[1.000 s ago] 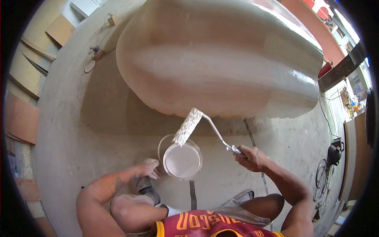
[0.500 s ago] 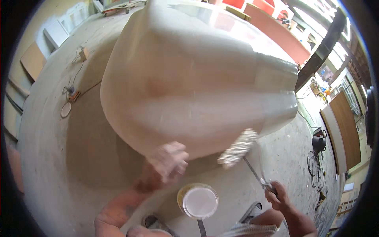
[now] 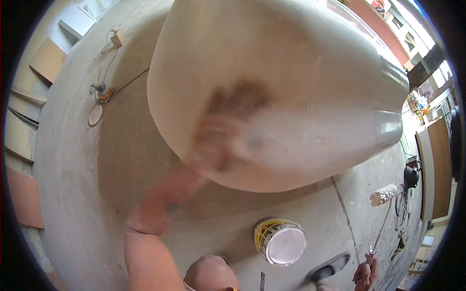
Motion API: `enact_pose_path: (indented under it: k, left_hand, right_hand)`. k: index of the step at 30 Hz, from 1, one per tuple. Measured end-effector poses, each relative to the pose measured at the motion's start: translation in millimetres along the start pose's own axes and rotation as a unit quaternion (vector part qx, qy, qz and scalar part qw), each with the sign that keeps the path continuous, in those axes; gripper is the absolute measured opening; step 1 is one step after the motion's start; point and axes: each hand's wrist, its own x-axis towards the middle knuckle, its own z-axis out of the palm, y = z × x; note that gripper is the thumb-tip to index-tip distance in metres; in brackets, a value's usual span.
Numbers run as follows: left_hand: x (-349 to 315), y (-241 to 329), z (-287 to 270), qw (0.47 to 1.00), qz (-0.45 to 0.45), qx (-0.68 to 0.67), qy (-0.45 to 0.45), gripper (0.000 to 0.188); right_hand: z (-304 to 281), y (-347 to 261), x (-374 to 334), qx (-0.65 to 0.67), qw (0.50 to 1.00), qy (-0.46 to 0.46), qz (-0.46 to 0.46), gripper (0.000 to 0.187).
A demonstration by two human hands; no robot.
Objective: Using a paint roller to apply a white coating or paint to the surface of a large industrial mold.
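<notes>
A big rounded off-white shell (image 3: 291,126) with a smooth surface fills the middle of the view, and a glossy band crosses its right end. My left hand (image 3: 218,143) is over its near left side, casting a dark shadow on it. Motion smears the fingers, and whether they touch the surface cannot be made out. At the lower right, my right hand (image 3: 366,272) grips the handle of a paint roller (image 3: 383,195), its fluffy sleeve wet and whitish. Between my arms stands an open bucket (image 3: 286,245) with a yellow-and-black side and pale paint inside.
A corded power sander (image 3: 103,92) and a round lid (image 3: 95,115) lie on the floor at the left. Boards (image 3: 48,60) lean on the left wall. A black machine (image 3: 411,173) with coiled cable stands at the right, near a brown panel (image 3: 438,162).
My left hand has moved forward and up over the shell. My right hand has swung the roller down and out to the right, away from it. The view has shifted too.
</notes>
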Motion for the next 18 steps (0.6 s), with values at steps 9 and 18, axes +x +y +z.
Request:
enact_pose_path:
  k: [9,18]
  left_hand:
    - [-159.0,-90.4,112.1,0.689,-0.456,-0.45,0.34,0.075]
    - [-130.3,173.3,102.6,0.946,0.187,-0.254,0.069,0.039]
  right_hand:
    - [32.9,19.7,50.4,-0.038,0.991,-0.069,-0.106,0.043]
    - [-0.4,57.3,31.5,-0.018,0.989,-0.086,-0.116,0.049]
